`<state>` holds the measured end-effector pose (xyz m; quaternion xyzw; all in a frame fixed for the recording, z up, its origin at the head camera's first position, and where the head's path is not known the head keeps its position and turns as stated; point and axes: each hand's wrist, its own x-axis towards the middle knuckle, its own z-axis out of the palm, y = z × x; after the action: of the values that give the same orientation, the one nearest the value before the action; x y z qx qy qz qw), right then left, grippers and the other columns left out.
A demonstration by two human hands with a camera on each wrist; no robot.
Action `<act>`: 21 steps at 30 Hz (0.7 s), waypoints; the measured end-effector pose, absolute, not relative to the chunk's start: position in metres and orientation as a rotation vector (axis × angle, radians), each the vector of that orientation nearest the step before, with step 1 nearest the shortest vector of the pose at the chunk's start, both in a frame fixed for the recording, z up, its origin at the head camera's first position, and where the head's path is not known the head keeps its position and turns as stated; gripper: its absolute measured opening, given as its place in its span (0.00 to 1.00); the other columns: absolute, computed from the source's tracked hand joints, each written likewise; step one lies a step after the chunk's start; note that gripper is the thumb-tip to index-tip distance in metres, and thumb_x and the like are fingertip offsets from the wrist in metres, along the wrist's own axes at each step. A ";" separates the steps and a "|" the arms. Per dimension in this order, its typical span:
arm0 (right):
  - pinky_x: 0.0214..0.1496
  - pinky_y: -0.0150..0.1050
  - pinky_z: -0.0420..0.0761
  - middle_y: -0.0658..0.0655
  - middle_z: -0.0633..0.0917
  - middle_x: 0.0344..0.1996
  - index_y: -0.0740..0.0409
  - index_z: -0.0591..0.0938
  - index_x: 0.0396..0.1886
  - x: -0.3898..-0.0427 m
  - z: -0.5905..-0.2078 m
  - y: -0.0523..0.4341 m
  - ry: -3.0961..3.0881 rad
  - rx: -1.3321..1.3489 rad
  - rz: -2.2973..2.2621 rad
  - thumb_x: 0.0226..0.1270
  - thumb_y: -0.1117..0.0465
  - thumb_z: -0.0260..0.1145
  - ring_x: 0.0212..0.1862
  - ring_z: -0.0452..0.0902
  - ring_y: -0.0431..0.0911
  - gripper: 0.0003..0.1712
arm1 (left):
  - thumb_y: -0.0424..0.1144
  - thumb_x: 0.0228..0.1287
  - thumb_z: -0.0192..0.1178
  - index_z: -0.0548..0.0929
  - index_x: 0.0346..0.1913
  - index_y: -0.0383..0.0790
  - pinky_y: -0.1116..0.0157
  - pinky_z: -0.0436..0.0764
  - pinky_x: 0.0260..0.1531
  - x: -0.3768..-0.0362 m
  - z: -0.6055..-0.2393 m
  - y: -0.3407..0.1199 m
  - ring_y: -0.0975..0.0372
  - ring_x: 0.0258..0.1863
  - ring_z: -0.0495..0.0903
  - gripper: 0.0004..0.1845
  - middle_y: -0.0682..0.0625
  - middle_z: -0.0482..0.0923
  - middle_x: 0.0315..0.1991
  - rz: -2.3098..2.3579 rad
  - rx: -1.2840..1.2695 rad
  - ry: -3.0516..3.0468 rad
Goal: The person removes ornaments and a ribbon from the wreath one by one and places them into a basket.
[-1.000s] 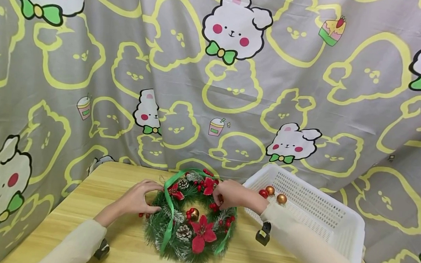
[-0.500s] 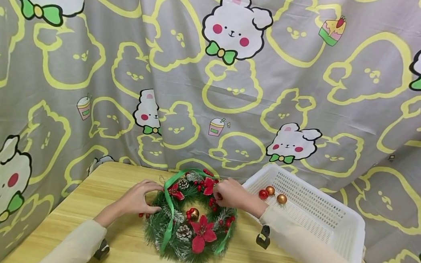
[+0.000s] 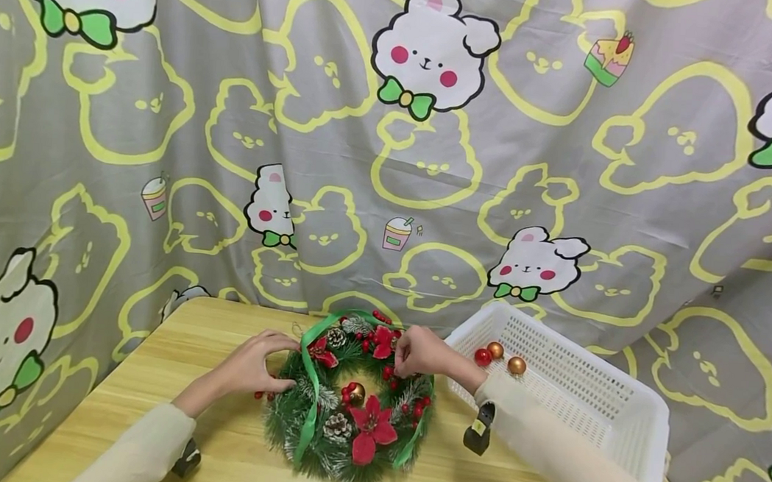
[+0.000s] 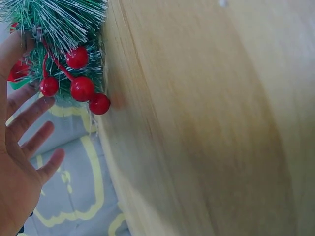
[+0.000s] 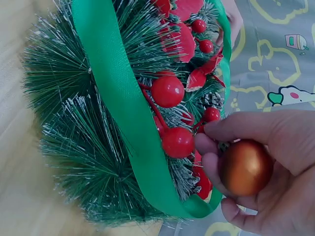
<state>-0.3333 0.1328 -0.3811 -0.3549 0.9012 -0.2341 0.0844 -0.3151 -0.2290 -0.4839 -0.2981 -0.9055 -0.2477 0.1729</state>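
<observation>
A green Christmas wreath (image 3: 294,442) with pine cones, red berries and poinsettias lies on the table, a green ribbon (image 5: 118,73) looped over it. At its left side, my left hand (image 3: 255,362) has its fingers spread and relaxed; in the left wrist view fingertips touch the greenery beside red berries (image 4: 82,89). My right hand (image 3: 420,352) is over the wreath's right side. Between its thumb and fingers it holds a copper-coloured bauble (image 5: 247,168), which the head view hides. Another gold bauble (image 3: 357,392) sits at the wreath's inner edge.
Right of the wreath stands a white perforated basket (image 3: 616,380) with a red bauble (image 3: 483,356) and gold baubles (image 3: 516,364) inside. The wooden table (image 3: 215,437) backs onto a printed curtain (image 3: 338,157).
My right hand, with the bauble, has lifted slightly and turned at the wrist, uncovering more red berries below it. The left hand and the wreath stay in place.
</observation>
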 end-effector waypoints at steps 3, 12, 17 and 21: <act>0.25 0.29 0.69 0.47 0.79 0.15 0.59 0.85 0.20 -0.334 -0.380 0.133 2.714 -1.046 -0.662 0.59 0.74 0.69 0.17 0.65 0.36 0.11 | 0.51 0.48 0.79 0.86 0.56 0.46 0.43 0.82 0.54 -0.314 -0.484 -0.229 0.50 0.58 0.80 0.30 0.50 0.85 0.55 -0.704 -0.842 -2.573; 0.26 0.31 0.65 0.46 0.78 0.15 0.56 0.84 0.18 -0.336 -0.379 0.123 2.758 -1.105 -0.544 0.61 0.73 0.66 0.18 0.63 0.37 0.14 | 0.51 0.49 0.79 0.86 0.57 0.47 0.43 0.81 0.55 -0.314 -0.483 -0.228 0.51 0.58 0.80 0.30 0.51 0.84 0.56 -0.699 -0.831 -2.593; 0.27 0.31 0.65 0.45 0.77 0.15 0.56 0.84 0.19 -0.341 -0.382 0.114 2.748 -1.017 -0.532 0.64 0.71 0.65 0.18 0.62 0.37 0.14 | 0.52 0.49 0.79 0.86 0.57 0.47 0.42 0.81 0.55 -0.313 -0.483 -0.229 0.50 0.58 0.80 0.31 0.51 0.84 0.56 -0.692 -0.830 -2.596; 0.26 0.31 0.65 0.46 0.75 0.14 0.60 0.86 0.21 -0.345 -0.383 0.107 2.665 -0.972 -0.552 0.66 0.71 0.65 0.18 0.61 0.38 0.13 | 0.52 0.49 0.79 0.86 0.57 0.47 0.43 0.82 0.55 -0.313 -0.482 -0.229 0.51 0.58 0.80 0.30 0.51 0.84 0.55 -0.696 -0.834 -2.597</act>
<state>-0.3449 0.1073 -0.3833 -0.3337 0.9148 -0.1896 0.1256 -0.3132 -0.2285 -0.4821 -0.2924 -0.9103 -0.2438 0.1626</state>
